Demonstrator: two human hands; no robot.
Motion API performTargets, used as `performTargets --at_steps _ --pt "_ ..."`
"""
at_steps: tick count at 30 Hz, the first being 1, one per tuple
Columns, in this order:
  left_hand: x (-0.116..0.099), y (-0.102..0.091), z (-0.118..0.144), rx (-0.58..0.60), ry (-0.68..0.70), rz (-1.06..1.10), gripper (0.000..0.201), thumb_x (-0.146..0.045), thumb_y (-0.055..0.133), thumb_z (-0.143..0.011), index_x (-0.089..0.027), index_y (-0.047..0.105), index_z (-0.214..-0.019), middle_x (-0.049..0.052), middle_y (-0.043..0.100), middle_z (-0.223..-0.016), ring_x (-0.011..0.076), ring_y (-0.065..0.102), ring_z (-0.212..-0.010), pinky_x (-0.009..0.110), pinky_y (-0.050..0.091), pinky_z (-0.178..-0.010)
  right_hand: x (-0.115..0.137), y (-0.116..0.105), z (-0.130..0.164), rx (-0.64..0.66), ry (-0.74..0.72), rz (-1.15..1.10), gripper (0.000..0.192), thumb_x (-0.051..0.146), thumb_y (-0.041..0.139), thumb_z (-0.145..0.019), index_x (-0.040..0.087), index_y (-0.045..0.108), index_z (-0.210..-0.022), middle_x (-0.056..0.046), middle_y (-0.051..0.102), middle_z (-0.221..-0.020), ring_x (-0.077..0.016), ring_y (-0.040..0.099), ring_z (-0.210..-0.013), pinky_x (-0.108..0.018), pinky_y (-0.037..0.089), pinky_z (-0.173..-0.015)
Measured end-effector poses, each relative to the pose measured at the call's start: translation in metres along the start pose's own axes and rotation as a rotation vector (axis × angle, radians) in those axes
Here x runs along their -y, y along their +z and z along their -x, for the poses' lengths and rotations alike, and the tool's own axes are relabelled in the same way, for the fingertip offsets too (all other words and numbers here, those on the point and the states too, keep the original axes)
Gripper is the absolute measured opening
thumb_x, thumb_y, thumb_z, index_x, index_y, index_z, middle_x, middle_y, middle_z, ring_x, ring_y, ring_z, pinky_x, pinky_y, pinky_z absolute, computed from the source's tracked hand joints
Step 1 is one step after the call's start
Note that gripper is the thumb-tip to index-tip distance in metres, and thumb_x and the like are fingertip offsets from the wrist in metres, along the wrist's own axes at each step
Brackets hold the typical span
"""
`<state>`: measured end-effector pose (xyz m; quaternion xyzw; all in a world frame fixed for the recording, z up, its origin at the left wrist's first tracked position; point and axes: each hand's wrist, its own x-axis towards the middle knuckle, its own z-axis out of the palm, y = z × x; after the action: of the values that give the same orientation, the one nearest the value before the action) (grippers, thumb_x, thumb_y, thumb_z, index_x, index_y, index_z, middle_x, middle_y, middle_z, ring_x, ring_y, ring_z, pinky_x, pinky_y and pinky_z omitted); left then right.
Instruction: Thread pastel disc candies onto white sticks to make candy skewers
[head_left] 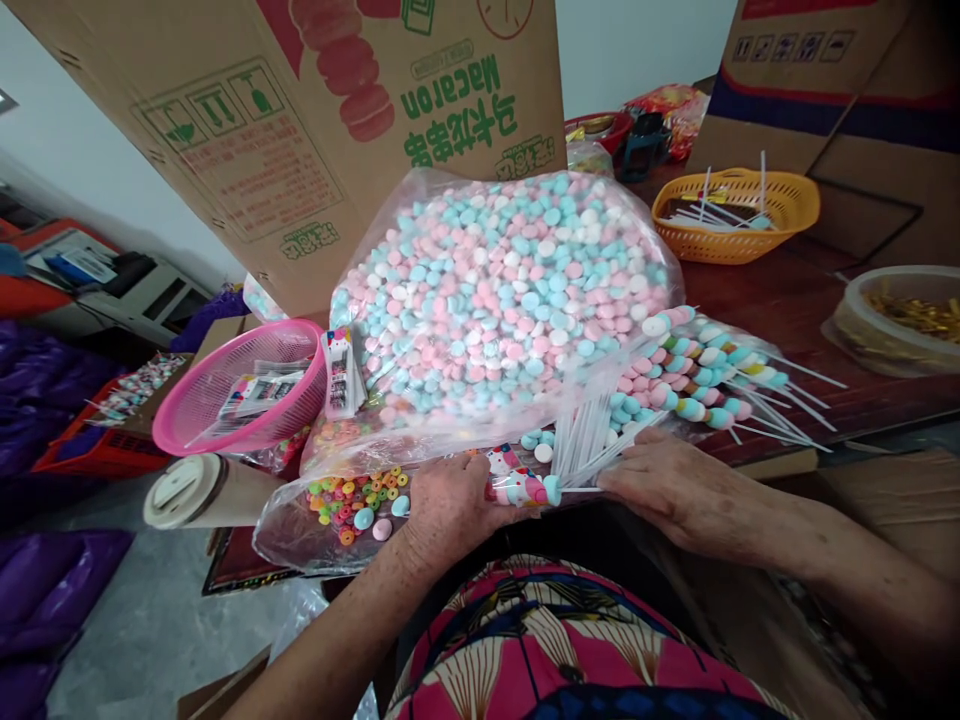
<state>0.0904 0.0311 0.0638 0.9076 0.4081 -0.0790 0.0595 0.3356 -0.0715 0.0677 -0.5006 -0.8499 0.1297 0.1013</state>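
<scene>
At 6 o'clock, left hand (450,500) and right hand (675,490) pinch one partly loaded candy stick (536,489); finished skewers (705,375) lie at 2 o'clock beside an almost full candy bag (495,290).

Candy skewer (525,489) — pink, white, blue pieces on white stick — horizontal, pinched at table edge.

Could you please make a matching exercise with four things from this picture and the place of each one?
1. pink basket
2. orange basket
3. big candy bag
4. half-made candy stick

a. far right of the table
b. between the left hand and right hand
c. left, beside the bag
d. centre, before the carton

Pairs: 1-c, 2-a, 3-d, 4-b
</scene>
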Motion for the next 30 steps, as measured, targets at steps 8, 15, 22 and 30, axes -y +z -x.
performTargets --at_steps 8,15,22,30 --pt "0.004 -0.004 0.002 0.119 -0.038 0.065 0.067 -0.075 0.053 -0.065 -0.015 0.067 -0.09 0.015 0.068 -0.085 0.0322 0.062 -0.079 0.033 0.04 -0.066 0.003 -0.001 0.0 -0.134 -0.072 0.05 0.029 0.012 0.035 -0.087 0.017 0.056 -0.069 -0.002 0.057 -0.059 -0.0165 0.045 -0.058 -0.031 0.022 -0.062" --pt "-0.001 0.006 -0.003 0.179 0.155 0.542 0.058 -0.07 0.064 -0.058 -0.017 0.067 -0.081 0.001 0.062 -0.068 0.019 0.055 -0.067 0.023 0.034 -0.057 0.002 -0.007 -0.005 -0.244 -0.134 0.233 0.021 0.008 0.043 -0.081 0.017 0.062 -0.079 -0.001 0.059 -0.059 -0.0159 0.045 -0.059 -0.032 0.022 -0.063" --pt "-0.002 -0.007 -0.008 0.543 0.283 0.964 0.043 -0.046 0.079 -0.055 -0.016 0.064 -0.083 -0.004 0.059 -0.071 0.0143 0.052 -0.069 0.021 0.04 -0.06 -0.005 -0.023 -0.016 -0.297 -0.232 0.401 0.017 0.01 0.047 -0.083 0.02 0.061 -0.086 0.001 0.057 -0.059 -0.0172 0.044 -0.062 -0.034 0.024 -0.067" --pt "-0.004 -0.012 -0.009 1.141 0.185 1.241 0.051 -0.046 0.084 -0.046 -0.016 0.061 -0.081 -0.004 0.058 -0.054 0.0096 0.051 -0.042 0.02 0.042 -0.038 -0.012 -0.039 -0.027 -0.325 -0.342 0.487 0.018 0.014 0.041 -0.09 0.021 0.059 -0.09 0.001 0.053 -0.06 -0.0177 0.041 -0.063 -0.034 0.023 -0.065"
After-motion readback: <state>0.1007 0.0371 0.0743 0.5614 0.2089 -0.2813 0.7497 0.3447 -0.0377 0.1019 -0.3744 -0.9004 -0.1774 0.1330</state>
